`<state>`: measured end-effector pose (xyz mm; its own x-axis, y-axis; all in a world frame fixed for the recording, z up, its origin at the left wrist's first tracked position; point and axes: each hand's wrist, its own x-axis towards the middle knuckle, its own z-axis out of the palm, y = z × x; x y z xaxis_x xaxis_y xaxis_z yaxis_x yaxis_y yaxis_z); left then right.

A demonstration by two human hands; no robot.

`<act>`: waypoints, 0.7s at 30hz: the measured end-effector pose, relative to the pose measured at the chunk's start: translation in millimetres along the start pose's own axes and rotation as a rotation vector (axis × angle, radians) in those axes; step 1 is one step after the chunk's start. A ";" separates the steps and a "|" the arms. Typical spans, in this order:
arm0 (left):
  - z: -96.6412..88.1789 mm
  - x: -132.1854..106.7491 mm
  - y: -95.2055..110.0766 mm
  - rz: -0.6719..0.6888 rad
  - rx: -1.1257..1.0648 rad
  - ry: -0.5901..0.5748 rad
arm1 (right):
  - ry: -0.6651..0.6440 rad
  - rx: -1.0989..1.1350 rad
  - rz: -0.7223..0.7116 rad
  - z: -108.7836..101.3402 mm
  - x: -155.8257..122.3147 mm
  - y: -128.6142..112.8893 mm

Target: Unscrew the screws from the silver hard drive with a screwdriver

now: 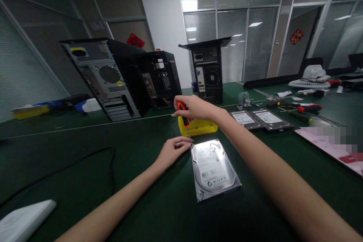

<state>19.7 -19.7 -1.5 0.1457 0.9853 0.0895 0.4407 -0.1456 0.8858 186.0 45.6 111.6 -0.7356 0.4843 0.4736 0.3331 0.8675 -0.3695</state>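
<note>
A silver hard drive (214, 166) lies label up on the green table. My right hand (197, 106) is closed round the orange and black handle of a screwdriver (185, 121). The screwdriver points down, its tip at the drive's far left corner. My left hand (173, 150) rests on the table there, fingers bent and thumb tip close to them, next to the screwdriver tip. What these fingertips pinch, if anything, is too small to make out. Just behind the drive stands a yellow tray (202, 128), partly covered by my right hand and wrist.
Computer cases (102, 79) stand at the back left, another case (208, 72) at back centre. Two more hard drives (270, 118) lie to the right, near loose tools (309, 108) and a pink board (326, 144). A black cable (70, 165) and a white object (30, 217) are at left.
</note>
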 end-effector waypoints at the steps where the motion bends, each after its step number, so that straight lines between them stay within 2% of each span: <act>1: -0.1 -0.3 0.1 0.000 0.001 -0.001 | 0.008 0.010 -0.007 1.7 0.2 0.2; 9: -0.6 -0.6 -2.4 0.031 0.015 -0.005 | 0.029 0.031 0.025 3.5 0.4 1.2; 14: -1.1 -0.9 -4.0 0.028 0.022 -0.013 | 0.052 0.015 -0.043 5.8 -0.4 1.2; 18: -1.5 -1.0 -5.4 0.036 0.022 -0.014 | 0.011 0.067 -0.024 3.0 -4.0 -3.2; 21: -1.4 -0.3 -6.9 0.042 0.014 -0.014 | -0.076 0.133 0.076 -5.6 -7.2 -8.4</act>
<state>15.4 -18.9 -7.0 0.1765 0.9770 0.1196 0.4463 -0.1877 0.8750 191.8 35.4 115.8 -0.7554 0.5333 0.3806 0.3119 0.8036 -0.5070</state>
